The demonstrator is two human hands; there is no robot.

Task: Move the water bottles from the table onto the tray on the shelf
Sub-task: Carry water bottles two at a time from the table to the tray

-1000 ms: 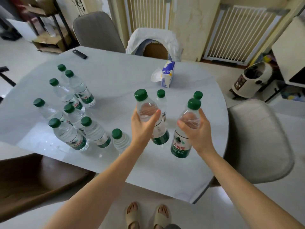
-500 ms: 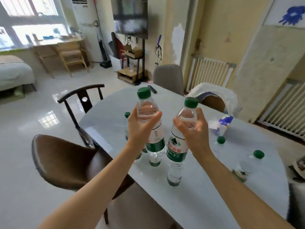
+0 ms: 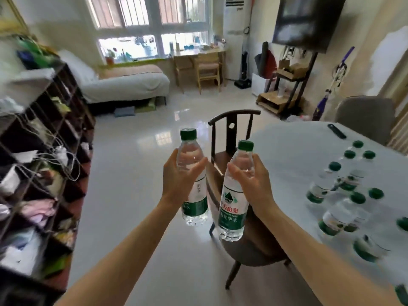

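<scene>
Two clear green-capped plastic water bottles [image 3: 194,184] [image 3: 234,195] sit upright in our left grip [image 3: 178,180] and right grip [image 3: 254,182], left of the white surface [image 3: 298,151]; we should keep them level while carrying.

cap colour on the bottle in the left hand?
Green, on the bottle held by the left hand; head view.

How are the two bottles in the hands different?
The left bottle is held higher and nearly straight up; the right bottle sits lower and leans. The right bottle's label shows a mountain logo and red writing; the left bottle's shows a plainer side. Both have green caps and clear water.
</scene>
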